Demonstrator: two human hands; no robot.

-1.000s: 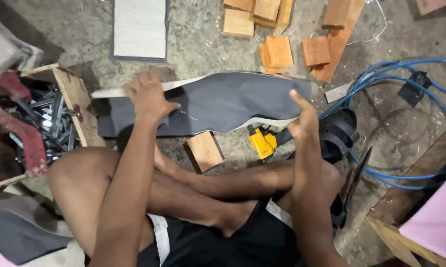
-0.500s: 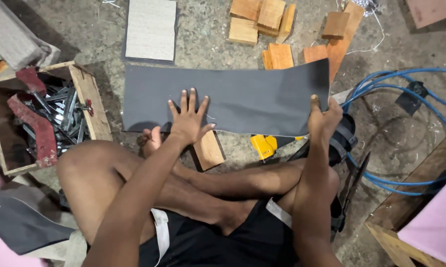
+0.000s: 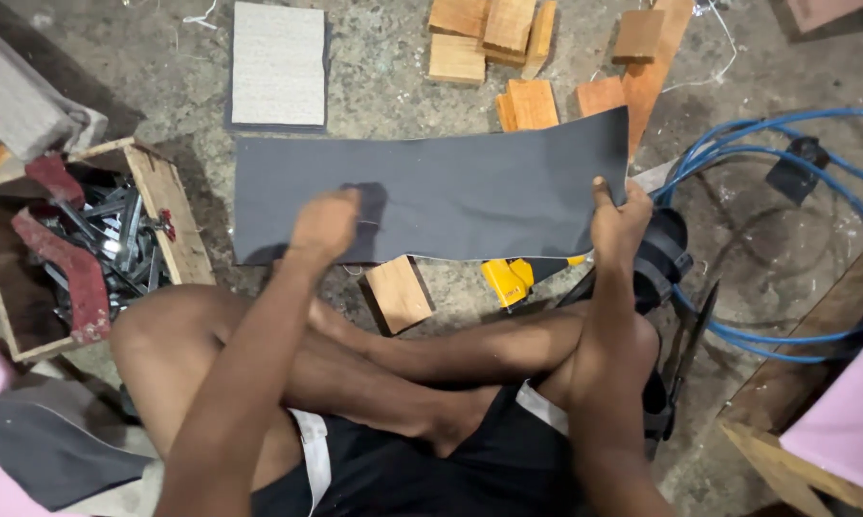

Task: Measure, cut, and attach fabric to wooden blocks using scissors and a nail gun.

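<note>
Grey sheet (image 3: 450,196) lies flat on the floor (image 3: 374,86). Left hand (image 3: 326,225) rests fisted on it; right hand (image 3: 618,215) pinches its right edge. Step: smoothing; next likely calls for even pressure.

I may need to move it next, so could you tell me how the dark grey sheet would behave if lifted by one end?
The dark grey sheet looks thin with wavy edges, so it would probably flop. The right hand grips one end easily, suggesting it is light.
</note>
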